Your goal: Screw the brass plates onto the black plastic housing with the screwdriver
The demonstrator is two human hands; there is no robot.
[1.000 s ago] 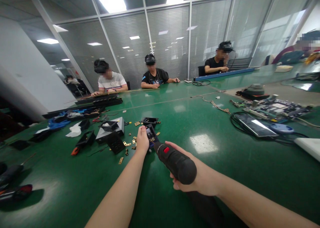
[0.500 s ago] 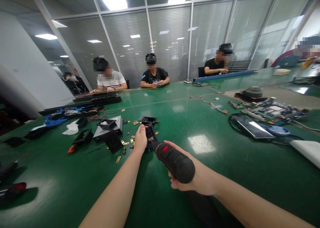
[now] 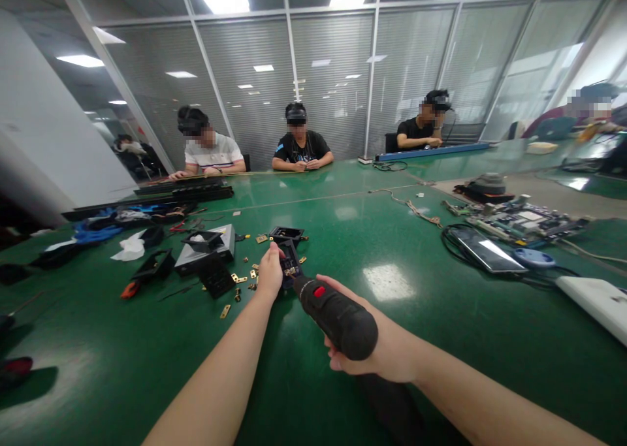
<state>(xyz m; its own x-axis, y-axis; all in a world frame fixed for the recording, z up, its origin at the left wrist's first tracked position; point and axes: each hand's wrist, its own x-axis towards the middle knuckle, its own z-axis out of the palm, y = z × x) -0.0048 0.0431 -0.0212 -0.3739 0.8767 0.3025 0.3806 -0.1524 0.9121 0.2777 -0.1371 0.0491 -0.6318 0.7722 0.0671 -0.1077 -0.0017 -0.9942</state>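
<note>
My right hand [image 3: 377, 351] grips a black electric screwdriver [image 3: 336, 317] with a red button, its tip pointing down and away into a small black plastic part [image 3: 289, 262] on the green table [image 3: 401, 341]. My left hand [image 3: 270, 273] is closed on the left side of that black part and holds it against the table. Small brass pieces [image 3: 240, 279] lie scattered just left of the part. Another black tray-like part [image 3: 287, 234] sits right behind it.
Left of my hands lie a grey box [image 3: 206, 253], black plastic parts [image 3: 155, 266], a white cloth [image 3: 128, 247] and an orange-handled tool [image 3: 130, 290]. A tablet [image 3: 481, 248], cables and circuit boards [image 3: 519, 219] are at the right. Three people sit across the table.
The view has shifted slightly, so everything sits a little further left and higher. Both hands keep the same hold on the screwdriver and the black part.
</note>
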